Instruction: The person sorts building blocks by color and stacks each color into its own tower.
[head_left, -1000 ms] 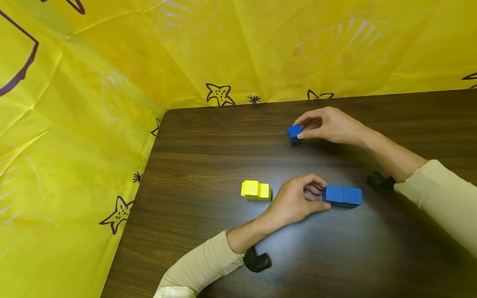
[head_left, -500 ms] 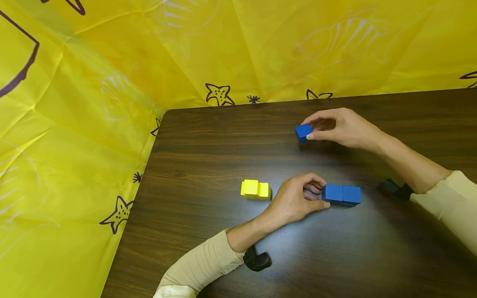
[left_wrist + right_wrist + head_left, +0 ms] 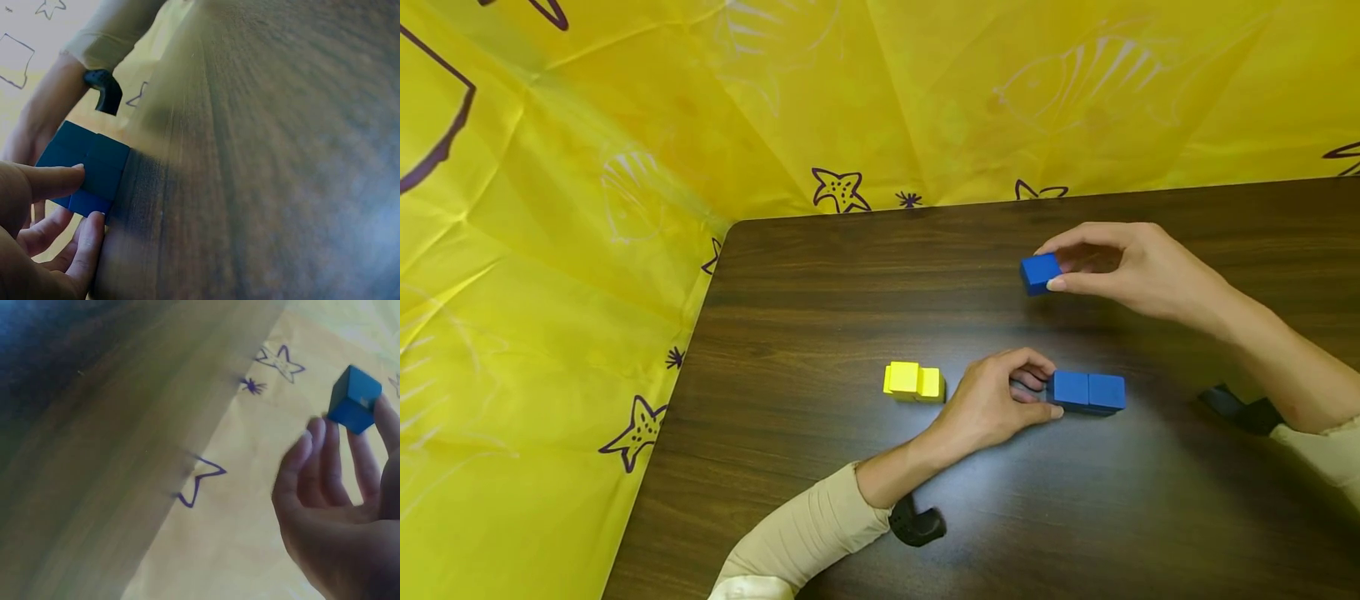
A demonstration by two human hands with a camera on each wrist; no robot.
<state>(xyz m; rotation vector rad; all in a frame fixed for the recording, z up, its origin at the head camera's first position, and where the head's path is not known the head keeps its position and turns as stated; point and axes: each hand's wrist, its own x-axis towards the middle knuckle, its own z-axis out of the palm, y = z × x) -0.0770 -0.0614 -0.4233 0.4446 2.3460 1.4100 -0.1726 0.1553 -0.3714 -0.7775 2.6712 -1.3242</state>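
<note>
My right hand (image 3: pixel 1165 275) pinches a single blue cube (image 3: pixel 1040 272) between thumb and fingertips, above the far part of the table. The right wrist view shows this cube (image 3: pixel 355 400) held at the fingertips. Nearer, my left hand (image 3: pixel 988 402) grips the left end of a small block of blue cubes (image 3: pixel 1087 390), two across on top. Its thumb lies along the near side. In the left wrist view these blue cubes (image 3: pixel 100 159) look stacked two high, flush against each other. Left of that hand, yellow cubes (image 3: pixel 905 379) stand together, one raised above its neighbour.
The dark wood table (image 3: pixel 790 467) has a far edge and a left edge bordered by a yellow cloth (image 3: pixel 910 100) with sea-creature drawings. A black wrist device (image 3: pixel 917 525) sits under the left cuff, another (image 3: pixel 1240 410) under the right arm.
My right hand has moved to the right with the single blue cube in its fingers. My left hand, the blue cubes beside it and the yellow cubes stay in place.
</note>
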